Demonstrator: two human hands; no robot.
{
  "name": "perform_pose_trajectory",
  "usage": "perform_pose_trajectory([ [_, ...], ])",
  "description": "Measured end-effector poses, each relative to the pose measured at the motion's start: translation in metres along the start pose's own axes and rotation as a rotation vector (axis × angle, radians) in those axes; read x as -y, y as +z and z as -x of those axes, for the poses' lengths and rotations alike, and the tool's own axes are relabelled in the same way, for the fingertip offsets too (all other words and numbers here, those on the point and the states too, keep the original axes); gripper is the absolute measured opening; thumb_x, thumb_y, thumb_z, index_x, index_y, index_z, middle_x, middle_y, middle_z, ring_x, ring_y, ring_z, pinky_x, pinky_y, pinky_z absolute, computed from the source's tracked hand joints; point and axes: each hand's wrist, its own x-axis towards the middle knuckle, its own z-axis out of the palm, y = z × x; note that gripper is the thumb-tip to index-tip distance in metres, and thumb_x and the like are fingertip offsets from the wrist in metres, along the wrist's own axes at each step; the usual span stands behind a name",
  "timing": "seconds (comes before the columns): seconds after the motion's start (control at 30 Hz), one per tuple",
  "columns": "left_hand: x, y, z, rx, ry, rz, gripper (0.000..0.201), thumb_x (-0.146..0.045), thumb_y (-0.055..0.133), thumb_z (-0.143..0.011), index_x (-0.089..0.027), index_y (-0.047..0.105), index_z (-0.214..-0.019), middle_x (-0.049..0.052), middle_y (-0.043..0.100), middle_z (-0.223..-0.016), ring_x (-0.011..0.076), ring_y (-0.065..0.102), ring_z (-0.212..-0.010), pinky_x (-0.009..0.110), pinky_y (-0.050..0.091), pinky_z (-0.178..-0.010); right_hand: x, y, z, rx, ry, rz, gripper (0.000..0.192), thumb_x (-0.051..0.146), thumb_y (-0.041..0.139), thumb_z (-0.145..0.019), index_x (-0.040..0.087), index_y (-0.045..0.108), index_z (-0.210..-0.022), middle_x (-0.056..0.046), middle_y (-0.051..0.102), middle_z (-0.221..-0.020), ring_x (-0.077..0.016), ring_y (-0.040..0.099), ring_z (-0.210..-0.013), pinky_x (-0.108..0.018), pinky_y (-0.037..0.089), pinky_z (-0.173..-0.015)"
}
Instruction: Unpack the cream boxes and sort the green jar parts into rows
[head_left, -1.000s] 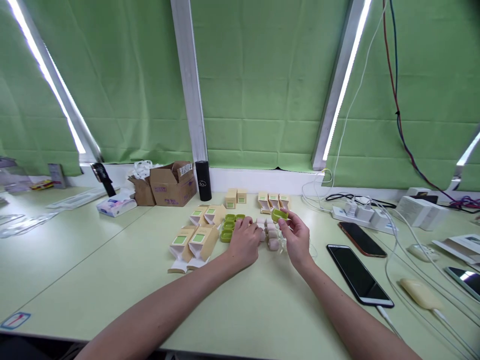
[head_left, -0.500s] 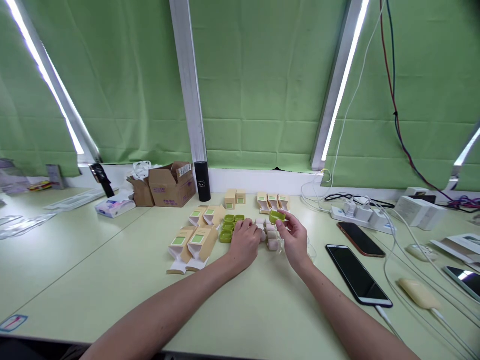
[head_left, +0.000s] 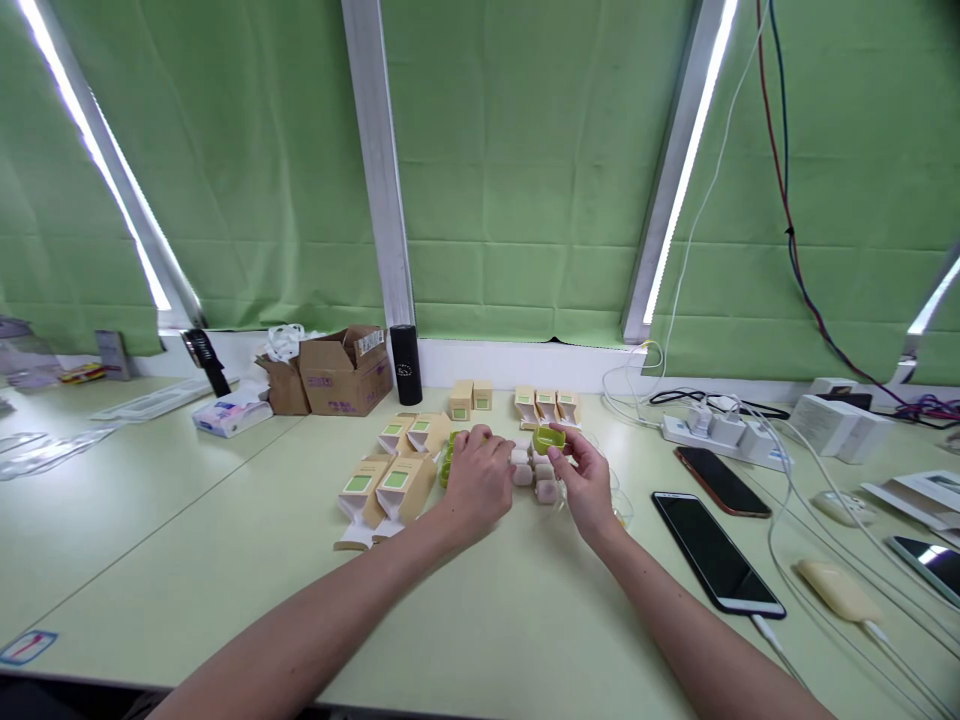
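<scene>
My right hand (head_left: 586,485) pinches a small green open-topped container (head_left: 549,442) between thumb and fingers, above a cluster of pale pinkish-white rounded blocks (head_left: 546,490). To its left, my left hand (head_left: 480,472) is closed, its fingers curled towards those blocks. Whatever its fingertips hold, if anything, is hidden. More green containers (head_left: 447,462) sit in a group at the left hand's far side, mostly covered by it. Several cream cardboard boxes with green labels (head_left: 406,484) lie beside these, their white flaps open.
Behind stand two small cream boxes (head_left: 461,400) and three open ones (head_left: 547,405). A brown carton (head_left: 346,372) and black cylinder (head_left: 405,365) are at the back left. Phones (head_left: 716,550), cables and a power strip (head_left: 720,440) occupy the right side.
My left hand has lifted slightly and turned, now covering more of the green containers. The held green container has shifted a little left and tilted in my right hand.
</scene>
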Motion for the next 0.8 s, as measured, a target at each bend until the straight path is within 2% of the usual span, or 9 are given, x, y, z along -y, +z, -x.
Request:
perform_pose_trajectory([
  [0.07,0.003,-0.010,0.000,-0.040,-0.016,0.066,0.031,-0.015,0.057,-0.090,-0.020,0.068,-0.120,0.014,0.073,-0.112,0.0380,0.049,-0.118,0.055,0.034,-0.097,-0.001,0.002,0.001,0.022,0.007,-0.033,0.048,0.047,0.075,-0.082,0.021,0.070,-0.122,-0.006,0.071,-0.095,-0.0191,0.063,-0.079,-0.031,0.053,-0.064],
  [0.17,0.007,-0.021,0.007,-0.127,-0.022,0.211,0.037,-0.018,0.061,-0.090,-0.022,0.066,-0.126,0.013,0.073,-0.119,0.0391,0.048,-0.125,0.056,0.033,-0.104,-0.002,0.005,0.005,0.081,0.021,-0.098,0.050,0.045,0.077,-0.081,0.023,0.067,-0.125,-0.010,0.073,-0.113,-0.0242,0.068,-0.098,-0.035,0.058,-0.074],
  [0.3,0.009,-0.022,0.022,-0.253,-0.015,0.357,0.040,-0.023,0.070,-0.089,-0.027,0.068,-0.128,0.011,0.072,-0.126,0.0388,0.051,-0.128,0.056,0.032,-0.110,-0.002,0.011,0.013,0.158,0.028,-0.126,0.048,0.041,0.079,-0.082,0.026,0.063,-0.124,-0.010,0.071,-0.121,-0.0261,0.067,-0.109,-0.037,0.059,-0.082],
  [0.4,0.011,-0.018,0.029,-0.316,0.072,0.233,0.039,-0.022,0.068,-0.091,-0.026,0.066,-0.130,0.009,0.073,-0.126,0.0350,0.056,-0.125,0.053,0.036,-0.109,-0.001,0.016,0.020,0.205,0.018,-0.116,0.044,0.040,0.080,-0.082,0.027,0.061,-0.120,-0.009,0.069,-0.123,-0.0259,0.065,-0.113,-0.038,0.059,-0.085],
  [0.53,0.014,-0.015,0.031,-0.370,0.160,0.039,0.030,-0.021,0.067,-0.094,-0.024,0.067,-0.124,0.008,0.077,-0.115,0.0310,0.061,-0.117,0.049,0.041,-0.100,0.002,0.020,0.026,0.220,-0.027,-0.092,0.037,0.038,0.078,-0.085,0.027,0.058,-0.115,-0.008,0.068,-0.122,-0.0247,0.064,-0.112,-0.036,0.058,-0.084],
  [0.67,0.015,-0.015,0.032,-0.384,0.136,0.047,0.025,-0.027,0.071,-0.093,-0.022,0.070,-0.117,0.008,0.078,-0.105,0.0300,0.063,-0.111,0.047,0.043,-0.095,0.002,0.021,0.030,0.243,-0.092,-0.026,0.032,0.036,0.073,-0.089,0.027,0.059,-0.117,-0.008,0.066,-0.120,-0.0243,0.063,-0.111,-0.036,0.057,-0.083],
  [0.8,0.017,-0.014,0.034,-0.402,0.035,0.100,0.025,-0.037,0.074,-0.092,-0.021,0.074,-0.111,0.008,0.077,-0.098,0.0291,0.063,-0.107,0.046,0.044,-0.093,0.001,0.019,0.032,0.292,-0.165,0.052,0.040,0.031,0.070,-0.090,0.027,0.059,-0.129,-0.010,0.062,-0.127,-0.0253,0.061,-0.113,-0.038,0.058,-0.085],
])
